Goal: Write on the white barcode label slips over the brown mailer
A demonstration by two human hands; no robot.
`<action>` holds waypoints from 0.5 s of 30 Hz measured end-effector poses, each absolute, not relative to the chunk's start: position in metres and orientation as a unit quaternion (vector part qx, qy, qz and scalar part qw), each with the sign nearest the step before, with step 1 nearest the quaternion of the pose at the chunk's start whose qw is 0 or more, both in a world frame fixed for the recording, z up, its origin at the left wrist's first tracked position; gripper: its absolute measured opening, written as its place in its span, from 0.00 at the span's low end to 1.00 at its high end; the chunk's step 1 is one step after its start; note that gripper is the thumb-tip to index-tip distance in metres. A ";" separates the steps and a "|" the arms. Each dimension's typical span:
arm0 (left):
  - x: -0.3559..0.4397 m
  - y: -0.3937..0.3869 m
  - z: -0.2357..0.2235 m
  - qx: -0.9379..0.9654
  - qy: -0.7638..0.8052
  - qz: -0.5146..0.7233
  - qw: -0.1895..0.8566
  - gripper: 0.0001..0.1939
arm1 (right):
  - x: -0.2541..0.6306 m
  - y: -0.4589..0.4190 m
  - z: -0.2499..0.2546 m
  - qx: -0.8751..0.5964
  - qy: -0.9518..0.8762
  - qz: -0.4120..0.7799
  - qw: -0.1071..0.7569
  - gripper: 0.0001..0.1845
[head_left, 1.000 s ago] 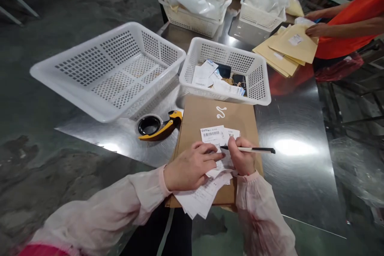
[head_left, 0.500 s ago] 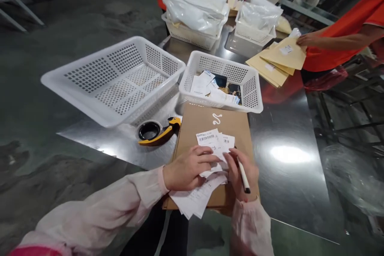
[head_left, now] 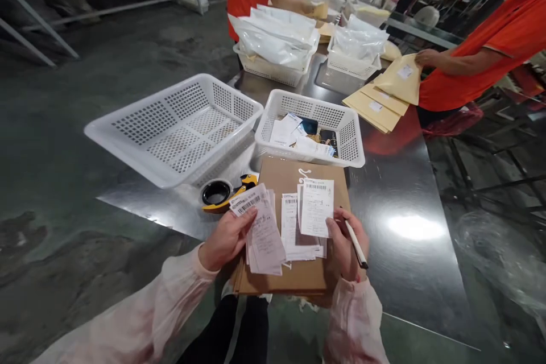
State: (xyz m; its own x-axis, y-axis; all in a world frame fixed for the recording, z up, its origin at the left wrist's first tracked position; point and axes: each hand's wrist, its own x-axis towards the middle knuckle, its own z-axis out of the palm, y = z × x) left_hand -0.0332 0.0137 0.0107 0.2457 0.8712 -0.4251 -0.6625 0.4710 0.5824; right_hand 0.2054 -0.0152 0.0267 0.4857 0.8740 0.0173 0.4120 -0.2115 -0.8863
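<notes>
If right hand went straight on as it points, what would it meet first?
Past its slip, the right hand would probably meet the smaller white basket across the cardboard; depth is unclear.

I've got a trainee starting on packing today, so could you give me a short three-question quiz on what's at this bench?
1. Multiple choice: what does the right hand hold along with a printed slip?
A. a phone
B. a pen
C. a padded envelope
2. True or false: the yellow-and-black tool is to the left of the brown cardboard, as the wearer sees it.
3. Short answer: which hand holds the fanned bunch of slips?

Key:
1. B
2. True
3. The left hand
</notes>
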 end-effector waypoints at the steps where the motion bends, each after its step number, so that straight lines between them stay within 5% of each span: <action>1: -0.033 0.015 0.013 0.120 0.364 0.499 0.778 0.26 | 0.206 -0.014 0.027 -0.729 -0.429 0.277 0.457 0.20; 15: -0.011 0.017 0.033 0.109 0.272 0.440 0.849 0.17 | 0.190 -0.017 0.047 -0.655 -0.331 0.326 0.596 0.26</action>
